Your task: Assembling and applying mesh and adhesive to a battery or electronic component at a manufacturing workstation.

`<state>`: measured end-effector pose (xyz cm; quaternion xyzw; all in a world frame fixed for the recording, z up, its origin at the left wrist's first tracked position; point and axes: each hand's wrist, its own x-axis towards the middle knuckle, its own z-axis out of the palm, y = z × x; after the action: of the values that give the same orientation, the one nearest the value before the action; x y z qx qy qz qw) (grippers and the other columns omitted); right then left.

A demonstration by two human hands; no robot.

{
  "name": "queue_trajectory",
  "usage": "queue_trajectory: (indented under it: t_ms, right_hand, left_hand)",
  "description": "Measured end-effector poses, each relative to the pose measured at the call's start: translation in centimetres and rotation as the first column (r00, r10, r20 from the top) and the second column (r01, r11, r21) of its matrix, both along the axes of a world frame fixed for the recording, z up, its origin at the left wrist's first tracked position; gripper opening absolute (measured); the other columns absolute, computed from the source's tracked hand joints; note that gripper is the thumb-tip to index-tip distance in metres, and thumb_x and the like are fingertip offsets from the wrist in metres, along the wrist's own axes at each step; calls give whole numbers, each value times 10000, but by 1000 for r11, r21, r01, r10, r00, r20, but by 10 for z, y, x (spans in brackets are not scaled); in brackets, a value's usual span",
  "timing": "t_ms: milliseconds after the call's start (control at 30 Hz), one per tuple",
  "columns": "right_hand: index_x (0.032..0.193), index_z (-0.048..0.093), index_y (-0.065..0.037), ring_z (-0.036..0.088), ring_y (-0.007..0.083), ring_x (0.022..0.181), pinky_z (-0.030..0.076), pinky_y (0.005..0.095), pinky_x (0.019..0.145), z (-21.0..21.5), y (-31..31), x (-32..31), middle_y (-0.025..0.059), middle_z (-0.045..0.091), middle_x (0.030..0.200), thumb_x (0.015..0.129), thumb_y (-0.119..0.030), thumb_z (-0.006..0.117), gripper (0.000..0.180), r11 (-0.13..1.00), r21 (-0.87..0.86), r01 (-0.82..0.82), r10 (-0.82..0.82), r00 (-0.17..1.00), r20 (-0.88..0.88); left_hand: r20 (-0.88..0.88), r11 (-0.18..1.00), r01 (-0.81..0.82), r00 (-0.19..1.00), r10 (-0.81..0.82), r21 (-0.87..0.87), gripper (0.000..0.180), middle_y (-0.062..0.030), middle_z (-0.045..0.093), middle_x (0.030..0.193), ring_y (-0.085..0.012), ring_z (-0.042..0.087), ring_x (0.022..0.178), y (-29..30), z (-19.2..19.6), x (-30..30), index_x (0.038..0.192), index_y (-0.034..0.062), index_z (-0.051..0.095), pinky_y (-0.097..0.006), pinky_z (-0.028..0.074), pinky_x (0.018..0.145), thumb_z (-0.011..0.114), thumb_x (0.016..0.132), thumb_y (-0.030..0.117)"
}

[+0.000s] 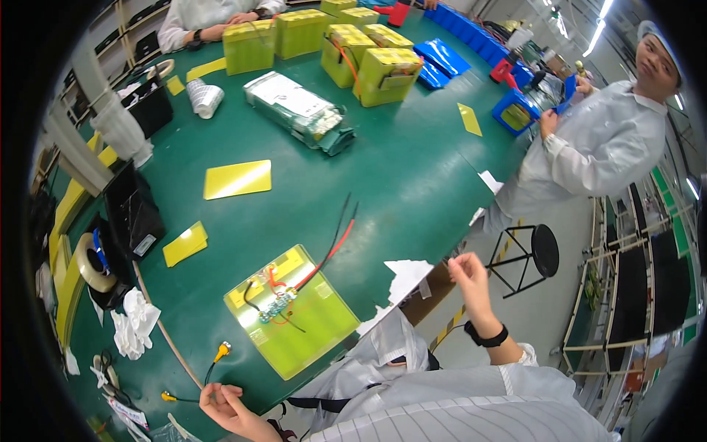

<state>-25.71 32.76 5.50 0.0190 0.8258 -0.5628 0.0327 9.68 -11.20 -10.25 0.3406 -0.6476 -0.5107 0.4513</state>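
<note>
My left hand (227,409) is at the near table edge, fingers curled around a thin black cable. Two yellow-tipped ends (221,352) of the cable lie on the green table beside it. My right hand (471,278) is raised past the table's right edge, thumb and fingertips pinched together; anything between them is too small to make out. Between the hands lies a battery pack (302,331) with a yellow-green top. A small circuit board (277,306) sits on it, with red and black wires (331,250) reaching off its far side.
Yellow sheets (238,180), a green-and-white package (298,110) and several yellow battery packs (387,77) lie farther back. Black bins (134,210) and a tape roll (96,261) line the left. A co-worker (611,140) stands at right near a black stool (544,250); another person's hands (217,31) are opposite.
</note>
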Motion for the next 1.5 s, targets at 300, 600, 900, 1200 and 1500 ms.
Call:
queue_trajectory:
  t_ms: [300, 600, 900, 1200, 1500]
  right_hand:
    - [982, 710, -17, 559, 61, 716, 421, 215, 656, -36, -1, 56, 0, 668, 863, 956, -193, 700, 178, 924, -355, 142, 12, 917, 398]
    - [655, 557, -99, 389, 31, 527, 250, 219, 467, 54, -32, -18, -49, 493, 620, 892, -80, 721, 289, 834, -550, -51, 282, 896, 344]
    - [872, 697, -28, 545, 87, 735, 405, 244, 628, 181, -135, -26, 23, 621, 864, 858, -70, 773, 87, 542, 0, -840, 769, 496, -403]
    - [899, 704, -31, 584, 130, 768, 448, 291, 663, 145, -214, -33, 33, 632, 863, 874, -170, 769, 155, 295, 99, -950, 900, 242, -362]
    - [873, 676, 17, 559, 87, 664, 457, 281, 610, 110, -238, -53, 37, 644, 761, 909, -194, 750, 227, 367, -106, -924, 914, 380, -140]
  left_hand:
    - [88, 1000, 10, 996, -10, 1, 380, -136, 593, 970, -192, 620, 570, 59, 36, 8, 1295, 51, 395, -298, 525, 506, 558, 960, -21]
    - [-69, 974, 161, 986, -152, 160, 182, -70, 524, 1004, -136, 547, 759, 81, 206, -82, 1182, -1, 483, -258, 438, 690, 520, 1004, 12]
    - [-19, 761, 562, 808, -589, 323, 185, -13, 586, 973, -92, 550, 811, 46, 291, -116, 1141, -17, 627, -239, 456, 771, 617, 967, 46]
    - [94, 709, 677, 707, -701, 196, 217, 22, 626, 939, -48, 495, 778, 29, 295, -200, 1070, 19, 693, -207, 435, 732, 756, 890, 122]
    - [174, 785, 594, 766, -619, 176, 177, 17, 611, 811, -58, 483, 742, 21, 271, -217, 799, 6, 675, -230, 390, 693, 754, 895, 132]
